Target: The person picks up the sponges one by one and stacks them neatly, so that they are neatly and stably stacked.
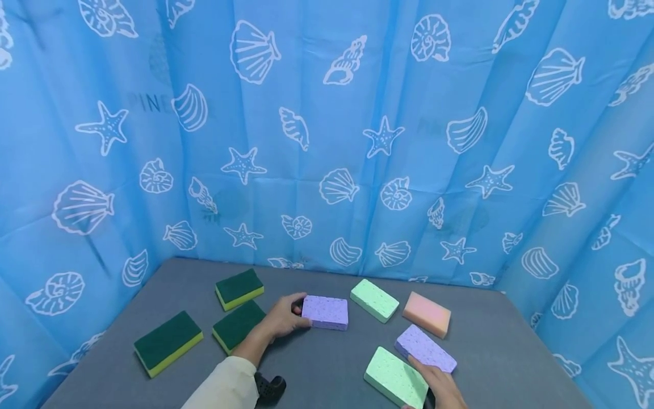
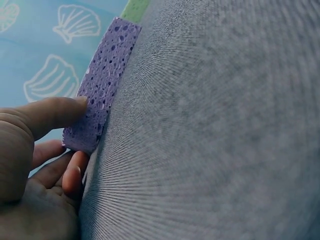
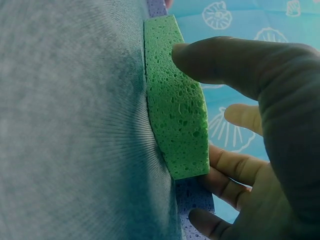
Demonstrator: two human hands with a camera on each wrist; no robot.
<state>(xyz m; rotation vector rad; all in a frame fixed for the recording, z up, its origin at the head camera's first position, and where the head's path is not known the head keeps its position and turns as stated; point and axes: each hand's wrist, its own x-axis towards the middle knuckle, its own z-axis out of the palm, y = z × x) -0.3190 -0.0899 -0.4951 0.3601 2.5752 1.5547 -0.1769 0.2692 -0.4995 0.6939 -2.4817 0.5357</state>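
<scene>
My left hand (image 1: 283, 318) grips the left end of a purple sponge (image 1: 325, 312) lying flat mid-table. In the left wrist view the thumb lies on the long side of that purple sponge (image 2: 106, 80), with curled fingers at its end and behind it. At the lower right, my right hand (image 1: 440, 386) spans the near light green sponge (image 1: 395, 376), forefinger at its far edge. The right wrist view has the thumb across that green sponge (image 3: 175, 100) and other fingers behind its end. A second purple sponge (image 1: 425, 347) sits just beyond the right fingers.
Several green-and-yellow scouring sponges, including one at far left (image 1: 168, 343), lie on the grey table (image 1: 317, 375). Another light green sponge (image 1: 374, 300) and an orange-pink sponge (image 1: 427, 314) lie at the back right. A blue shell-print curtain (image 1: 327, 142) surrounds the table's back and sides.
</scene>
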